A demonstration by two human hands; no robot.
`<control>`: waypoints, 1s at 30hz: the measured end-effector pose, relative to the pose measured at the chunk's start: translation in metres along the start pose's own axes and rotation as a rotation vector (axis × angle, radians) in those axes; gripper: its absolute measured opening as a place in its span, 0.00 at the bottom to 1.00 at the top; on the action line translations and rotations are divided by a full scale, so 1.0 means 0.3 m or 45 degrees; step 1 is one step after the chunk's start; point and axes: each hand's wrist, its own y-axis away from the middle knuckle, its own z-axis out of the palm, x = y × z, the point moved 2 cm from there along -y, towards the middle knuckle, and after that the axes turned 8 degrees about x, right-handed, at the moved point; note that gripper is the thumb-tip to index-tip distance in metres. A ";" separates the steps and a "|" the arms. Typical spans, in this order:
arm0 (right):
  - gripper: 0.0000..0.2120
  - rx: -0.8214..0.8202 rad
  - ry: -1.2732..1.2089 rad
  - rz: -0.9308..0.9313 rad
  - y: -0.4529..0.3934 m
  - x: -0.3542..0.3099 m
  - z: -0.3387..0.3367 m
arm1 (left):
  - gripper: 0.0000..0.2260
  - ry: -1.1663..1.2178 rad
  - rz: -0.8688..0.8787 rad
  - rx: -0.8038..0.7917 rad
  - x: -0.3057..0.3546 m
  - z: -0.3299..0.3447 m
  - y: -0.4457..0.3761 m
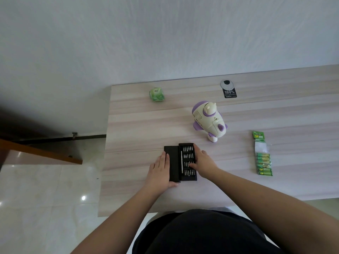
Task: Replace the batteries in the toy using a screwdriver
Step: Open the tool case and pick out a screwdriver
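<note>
A black screwdriver kit case (180, 162) lies open on the table, with rows of silver bits and a slim silver handle inside. My left hand (161, 170) lies flat on the case's left half, thumb along its near edge. My right hand (202, 162) holds the right edge of the bit tray, thumb over the bits. The cream and purple toy (209, 120) lies on its side beyond the case. A green strip pack of batteries (263, 158) lies to the right.
The light wood table (137, 134) ends at its left edge near a tiled floor. A green round packet (156, 94) and a grey cable grommet with a black label (228, 88) sit near the back wall.
</note>
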 end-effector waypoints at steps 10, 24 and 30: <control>0.32 0.016 -0.045 0.057 0.027 0.007 0.003 | 0.52 0.132 -0.014 0.061 -0.006 0.032 0.024; 0.25 -0.012 -0.080 0.133 0.061 0.072 -0.018 | 0.52 0.164 -0.017 0.096 -0.013 0.028 0.006; 0.19 -0.026 -0.060 0.111 0.066 0.140 -0.041 | 0.31 0.305 -0.013 0.271 0.036 -0.013 -0.046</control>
